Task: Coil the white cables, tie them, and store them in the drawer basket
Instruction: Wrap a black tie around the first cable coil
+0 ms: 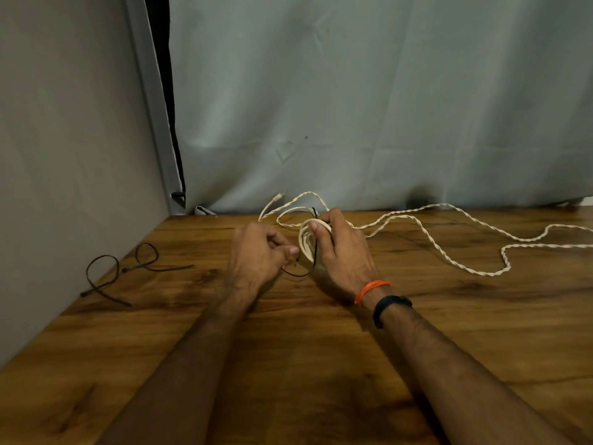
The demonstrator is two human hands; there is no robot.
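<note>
Meanwhile right hand (340,252) grips coiled white cable (306,239); left hand (260,255) pinches tie (296,273).

Bare forearms, no sleeves; right wrist wears an orange thread bracelet (372,289) (thin, several strands) and black band (390,308).

A makeshift recording corner: wooden table (321,364) closed in by hung pale cloth (353,107).

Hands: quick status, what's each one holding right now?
Left hand: closed, pinching the dark tie.
Right hand: closed, holding the white cable coil.
</note>
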